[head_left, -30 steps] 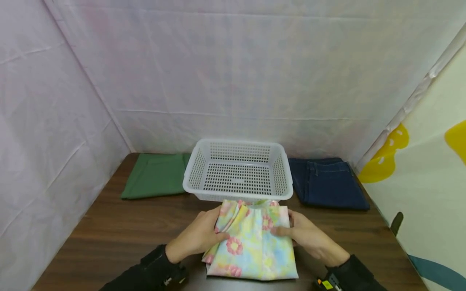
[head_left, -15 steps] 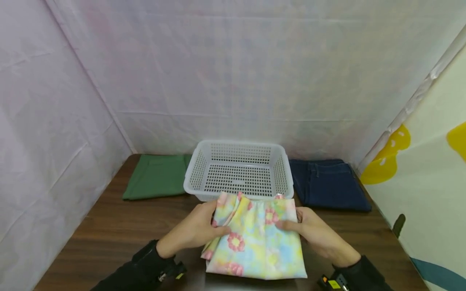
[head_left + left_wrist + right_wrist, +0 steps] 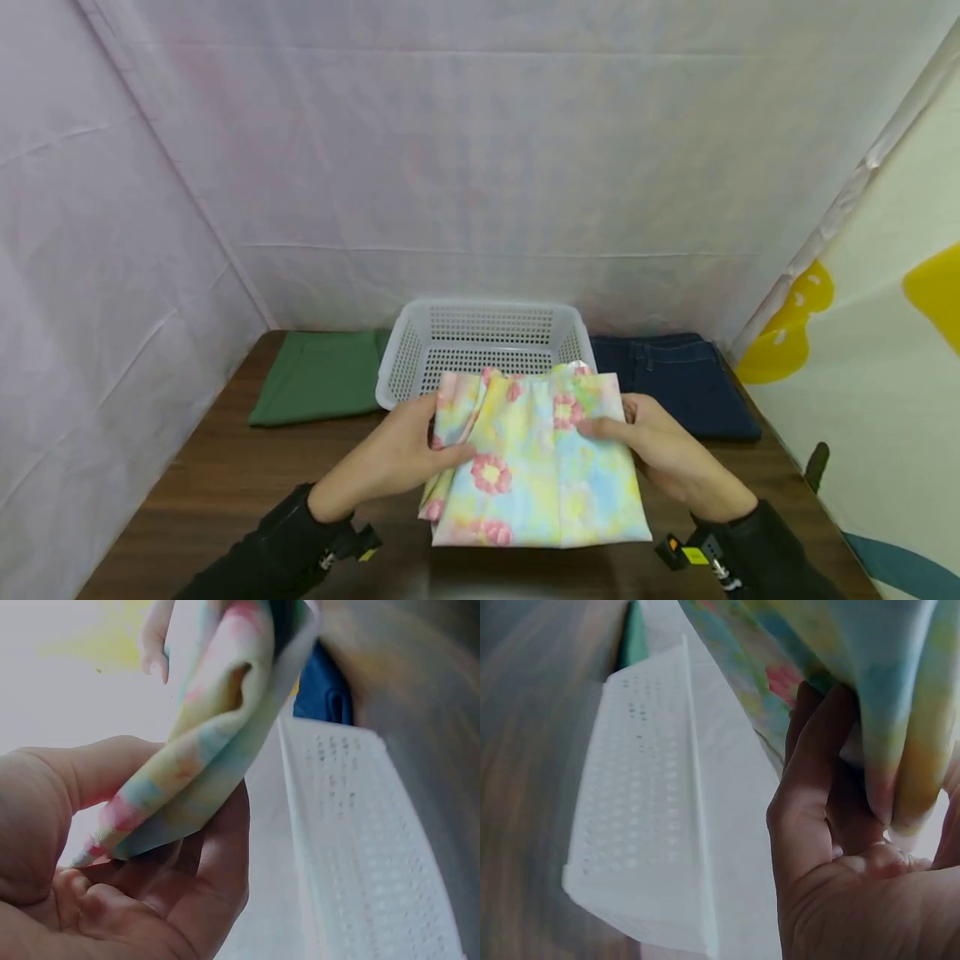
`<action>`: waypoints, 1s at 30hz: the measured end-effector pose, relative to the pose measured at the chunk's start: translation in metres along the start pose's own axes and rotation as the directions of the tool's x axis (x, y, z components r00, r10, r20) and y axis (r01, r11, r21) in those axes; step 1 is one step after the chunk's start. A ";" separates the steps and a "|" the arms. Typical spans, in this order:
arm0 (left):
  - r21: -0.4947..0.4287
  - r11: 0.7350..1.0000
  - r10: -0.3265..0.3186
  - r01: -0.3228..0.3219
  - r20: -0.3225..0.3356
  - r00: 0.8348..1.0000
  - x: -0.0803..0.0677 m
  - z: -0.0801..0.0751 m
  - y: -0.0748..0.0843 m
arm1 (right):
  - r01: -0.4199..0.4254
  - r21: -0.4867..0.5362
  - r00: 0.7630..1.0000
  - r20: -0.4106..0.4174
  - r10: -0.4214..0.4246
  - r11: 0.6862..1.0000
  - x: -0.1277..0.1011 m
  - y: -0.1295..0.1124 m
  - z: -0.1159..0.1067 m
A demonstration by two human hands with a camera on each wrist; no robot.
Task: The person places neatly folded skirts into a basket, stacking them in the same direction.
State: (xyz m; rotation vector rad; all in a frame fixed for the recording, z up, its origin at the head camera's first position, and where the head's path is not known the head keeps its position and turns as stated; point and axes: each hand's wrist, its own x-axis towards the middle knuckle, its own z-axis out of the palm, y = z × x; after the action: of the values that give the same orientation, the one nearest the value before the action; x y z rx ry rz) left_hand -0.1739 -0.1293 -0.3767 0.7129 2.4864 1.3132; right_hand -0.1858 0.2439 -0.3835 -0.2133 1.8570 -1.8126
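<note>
A folded floral cloth in pastel yellow, blue and pink is held above the brown table, its far edge over the near rim of the white perforated basket. My left hand grips the cloth's left side, thumb on top and fingers beneath; the left wrist view shows the cloth pinched between thumb and fingers. My right hand grips the right side the same way, and the cloth rests over its fingers in the right wrist view.
A folded green cloth lies left of the basket. Folded dark blue jeans lie right of it. Pale sheeting forms walls at the back and left; a cream panel with yellow shapes stands at the right.
Both hands have lifted the floral cloth off the table and carried it forward, so its far edge now overlaps the basket's near rim.
</note>
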 end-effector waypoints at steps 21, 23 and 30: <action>-0.080 0.988 -0.145 0.131 -0.206 0.968 0.129 -0.074 -0.019 | -0.054 -0.176 0.978 -0.208 0.016 0.983 0.134 -0.080 -0.040; -0.081 0.986 -0.160 0.145 -0.229 0.960 0.140 -0.074 -0.026 | -0.069 -0.186 0.976 -0.217 0.027 0.980 0.146 -0.079 -0.042; -0.017 0.980 -0.195 0.197 -0.268 0.944 0.158 -0.069 -0.047 | -0.130 -0.176 0.965 -0.248 0.084 0.976 0.176 -0.066 -0.043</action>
State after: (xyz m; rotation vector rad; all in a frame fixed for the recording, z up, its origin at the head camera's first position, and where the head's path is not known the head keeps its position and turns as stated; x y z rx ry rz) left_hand -0.3527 -0.1179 -0.3739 0.2919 2.6903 1.4038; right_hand -0.3715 0.1946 -0.3676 0.0412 2.1682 -1.6455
